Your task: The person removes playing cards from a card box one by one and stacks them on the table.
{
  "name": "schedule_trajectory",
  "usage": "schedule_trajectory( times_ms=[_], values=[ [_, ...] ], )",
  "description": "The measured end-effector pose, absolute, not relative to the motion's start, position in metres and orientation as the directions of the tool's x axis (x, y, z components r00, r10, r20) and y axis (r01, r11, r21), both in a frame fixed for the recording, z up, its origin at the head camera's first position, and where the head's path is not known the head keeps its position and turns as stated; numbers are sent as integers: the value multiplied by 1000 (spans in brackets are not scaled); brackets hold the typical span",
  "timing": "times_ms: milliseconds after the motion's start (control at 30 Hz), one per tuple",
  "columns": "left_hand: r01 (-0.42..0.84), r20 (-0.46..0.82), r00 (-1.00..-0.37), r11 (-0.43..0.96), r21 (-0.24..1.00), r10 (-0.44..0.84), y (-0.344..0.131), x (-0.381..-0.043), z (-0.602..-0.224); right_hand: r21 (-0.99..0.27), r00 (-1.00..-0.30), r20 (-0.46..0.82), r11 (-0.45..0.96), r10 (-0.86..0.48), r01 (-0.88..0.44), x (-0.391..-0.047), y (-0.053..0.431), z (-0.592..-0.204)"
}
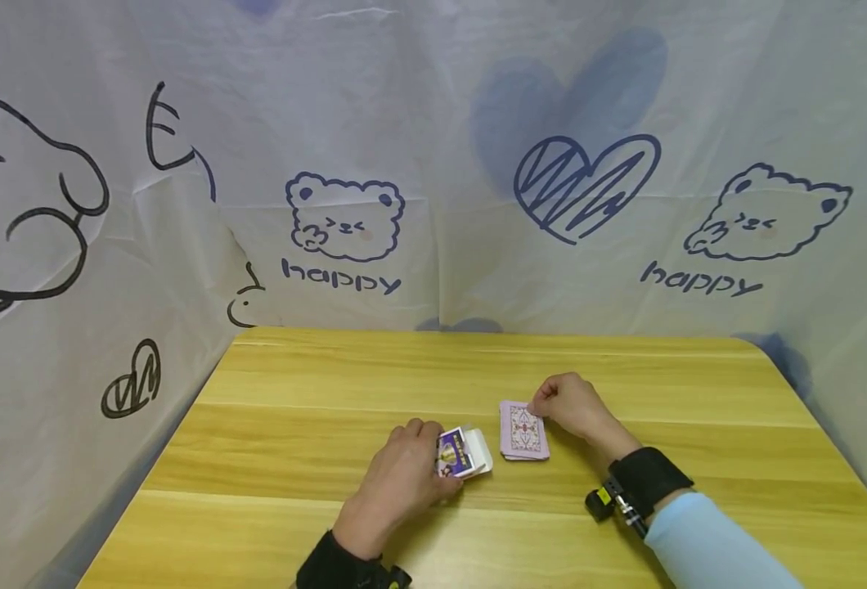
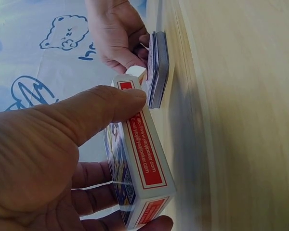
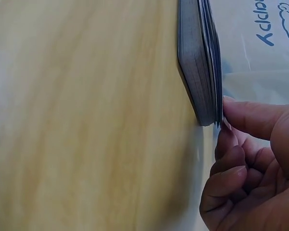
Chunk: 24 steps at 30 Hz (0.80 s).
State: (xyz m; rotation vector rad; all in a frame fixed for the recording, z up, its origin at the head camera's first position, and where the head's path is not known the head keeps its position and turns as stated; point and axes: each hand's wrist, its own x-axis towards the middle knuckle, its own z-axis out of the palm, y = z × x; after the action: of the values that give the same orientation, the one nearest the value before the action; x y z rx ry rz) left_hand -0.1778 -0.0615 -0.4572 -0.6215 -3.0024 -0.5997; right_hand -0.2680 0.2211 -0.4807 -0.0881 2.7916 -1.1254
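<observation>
My left hand (image 1: 404, 468) grips a playing card box (image 1: 454, 454) with a purple front, thumb along one narrow side. Red panels with white print show on that side of the box (image 2: 144, 149) in the left wrist view, and its white flap (image 1: 482, 450) stands open toward the right. Just right of the box, a deck of cards (image 1: 525, 431) lies face down on the table, its pink backs patterned. With thumb and curled forefinger my right hand (image 1: 572, 405) pinches the far right corner of the top of the deck (image 3: 197, 62). Its other fingers are curled in.
The wooden table (image 1: 294, 393) runs back to a white cloth wall (image 1: 433, 98) with drawn bears and hearts. Another cloth wall (image 1: 154, 270) closes the left side. Black straps with small devices circle both wrists, the right strap (image 1: 647, 483) next to a light blue sleeve (image 1: 713, 540).
</observation>
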Motion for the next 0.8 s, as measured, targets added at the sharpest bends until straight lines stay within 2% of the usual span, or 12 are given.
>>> schedule_trajectory(
  times_ms=[567,800],
  values=[
    [386,85,-919,841,380,384,-61,-177,-458,-604,-992,-104,797,-71,6,-266,218,-475],
    [391,95,-918,840,377,385,-62,-178,-459,-639,-998,-46,769,-36,2,-261,216,-469]
  ],
)
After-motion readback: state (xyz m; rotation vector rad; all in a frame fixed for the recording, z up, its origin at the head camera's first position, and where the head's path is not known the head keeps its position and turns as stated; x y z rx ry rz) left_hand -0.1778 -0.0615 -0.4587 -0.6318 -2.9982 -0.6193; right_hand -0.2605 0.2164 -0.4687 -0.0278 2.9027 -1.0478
